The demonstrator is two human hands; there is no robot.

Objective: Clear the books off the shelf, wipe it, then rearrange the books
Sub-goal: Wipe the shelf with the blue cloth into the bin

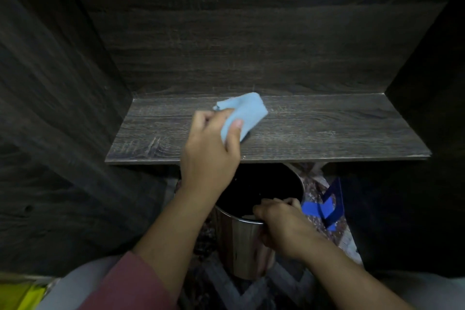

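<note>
The dark wood-grain shelf (314, 131) lies bare in front of me, with no books on it. My left hand (208, 153) reaches over its front edge and pinches a light blue cloth (245, 113) between thumb and fingers, the cloth lying on the shelf board left of centre. Below the shelf's front edge stands a shiny metal bin (241, 244) with a dark inside. My right hand (279, 224) grips the bin's near rim, fingers curled over the edge.
Dark wooden side walls (50, 108) and a back panel (239, 40) close in the shelf. A blue object (327, 206) lies on the patterned floor right of the bin. Something yellow (17, 292) shows at the bottom left corner.
</note>
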